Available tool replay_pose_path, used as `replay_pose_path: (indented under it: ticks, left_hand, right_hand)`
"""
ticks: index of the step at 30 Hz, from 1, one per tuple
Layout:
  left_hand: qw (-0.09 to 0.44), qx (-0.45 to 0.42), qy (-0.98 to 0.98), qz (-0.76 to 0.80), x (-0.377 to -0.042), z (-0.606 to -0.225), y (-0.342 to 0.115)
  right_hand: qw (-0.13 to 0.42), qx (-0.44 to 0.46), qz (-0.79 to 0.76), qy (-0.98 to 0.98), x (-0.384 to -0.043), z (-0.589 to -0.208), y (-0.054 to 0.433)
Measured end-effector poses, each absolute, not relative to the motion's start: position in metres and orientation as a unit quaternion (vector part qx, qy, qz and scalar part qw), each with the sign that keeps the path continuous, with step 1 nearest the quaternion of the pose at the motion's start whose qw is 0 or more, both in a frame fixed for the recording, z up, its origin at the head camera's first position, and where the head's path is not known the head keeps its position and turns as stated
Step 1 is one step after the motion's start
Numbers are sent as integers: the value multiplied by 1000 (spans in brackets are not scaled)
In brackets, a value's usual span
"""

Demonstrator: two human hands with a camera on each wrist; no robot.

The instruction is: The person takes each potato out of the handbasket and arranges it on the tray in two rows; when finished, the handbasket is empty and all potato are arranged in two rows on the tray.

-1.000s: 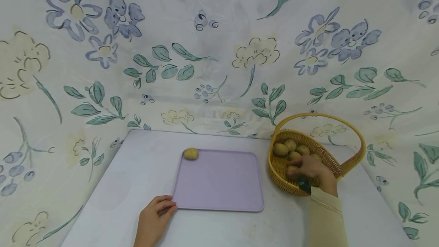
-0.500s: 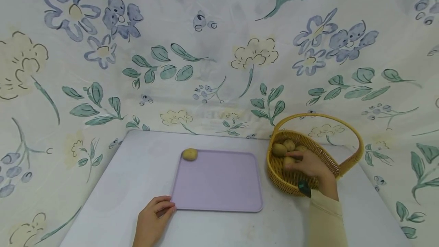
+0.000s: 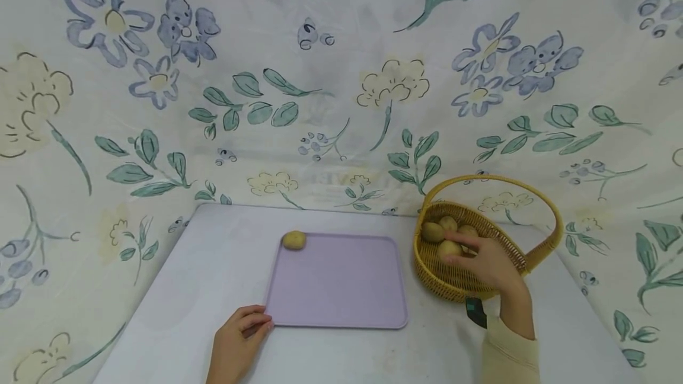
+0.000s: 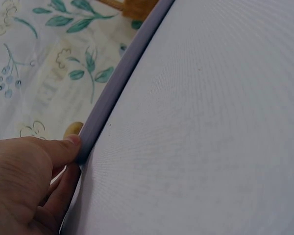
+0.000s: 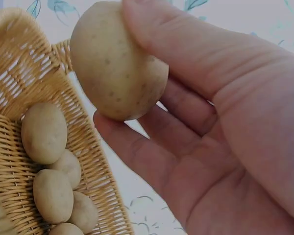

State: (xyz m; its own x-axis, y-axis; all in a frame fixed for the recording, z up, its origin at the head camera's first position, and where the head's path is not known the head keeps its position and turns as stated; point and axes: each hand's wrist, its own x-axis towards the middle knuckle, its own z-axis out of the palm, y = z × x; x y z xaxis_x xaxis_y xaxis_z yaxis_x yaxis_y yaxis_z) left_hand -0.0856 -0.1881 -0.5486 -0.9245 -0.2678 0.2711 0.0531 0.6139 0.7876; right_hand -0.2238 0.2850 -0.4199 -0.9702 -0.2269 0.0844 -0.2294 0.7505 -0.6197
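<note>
In the head view my right hand (image 3: 485, 262) is over the wicker basket (image 3: 445, 292) and pinches a potato (image 3: 450, 249) between thumb and fingers. The right wrist view shows this held potato (image 5: 115, 63) close up, pale brown with small dark specks. Several more potatoes (image 5: 45, 133) lie inside the basket. At the near left corner of a lilac tray (image 3: 341, 283), my left hand (image 3: 240, 339) grips the edge. Its thumb and fingers meet the tray rim (image 4: 117, 83) in the left wrist view. One potato (image 3: 294, 240) rests on the tray's far left corner.
The basket's tall arched handle (image 3: 557, 224) rises at the right. Tray and basket stand side by side on a white table (image 3: 213, 265), with a strip of tabletop between them. A floral cloth (image 3: 331, 93) hangs behind and around the table.
My right hand, lower among the potatoes a second ago, has come up a little with a potato between its fingers. The left hand stays on the tray's corner.
</note>
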Motion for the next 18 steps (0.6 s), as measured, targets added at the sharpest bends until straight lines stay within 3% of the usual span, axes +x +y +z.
replay_pose_path:
  ticks: [18]
  left_hand:
    - [211,39,-874,-435,-84,-549,-186]
  right_hand:
    - [56,131,377,-915,-180,-413,266]
